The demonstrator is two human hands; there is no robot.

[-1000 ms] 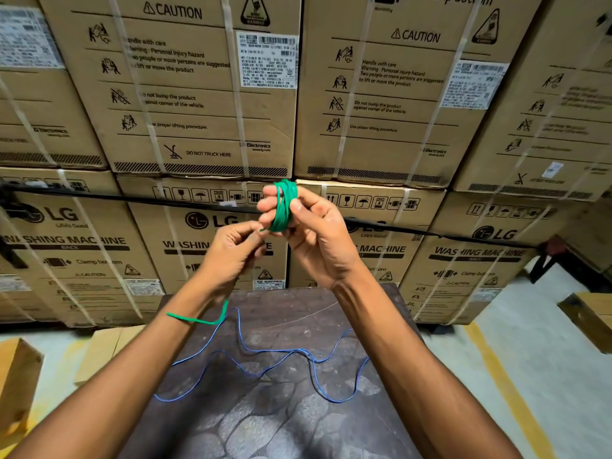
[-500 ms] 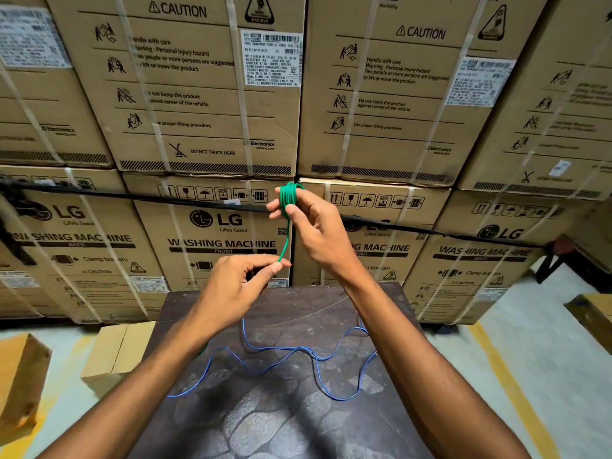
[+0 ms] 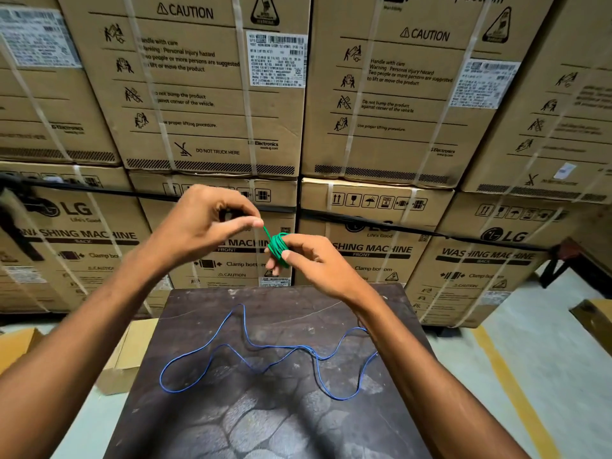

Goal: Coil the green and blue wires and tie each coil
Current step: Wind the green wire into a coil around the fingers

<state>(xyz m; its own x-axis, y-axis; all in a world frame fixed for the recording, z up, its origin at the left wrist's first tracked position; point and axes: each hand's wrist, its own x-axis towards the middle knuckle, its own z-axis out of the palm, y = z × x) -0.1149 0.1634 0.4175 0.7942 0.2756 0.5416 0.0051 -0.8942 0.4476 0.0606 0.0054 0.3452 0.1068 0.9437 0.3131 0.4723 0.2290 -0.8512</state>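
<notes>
The green wire (image 3: 277,247) is wound into a small tight coil held up in the air above the table's far edge. My right hand (image 3: 311,260) grips that coil between thumb and fingers. A short free end runs up and left from the coil, and my left hand (image 3: 212,223) pinches its tip between thumb and forefinger. The blue wire (image 3: 265,354) lies loose in wavy loops across the dark table (image 3: 231,425), below both hands and touched by neither.
Stacked cardboard washing-machine boxes (image 3: 212,94) form a wall just behind the table. A small open carton (image 3: 129,356) sits on the floor at the table's left. Another box corner (image 3: 596,319) and a yellow floor line (image 3: 510,382) lie at the right.
My left hand has risen from below the coil to its upper left, still pinching the green end, now much shorter. My right hand has lowered and turned the coil. The blue wire has not moved.
</notes>
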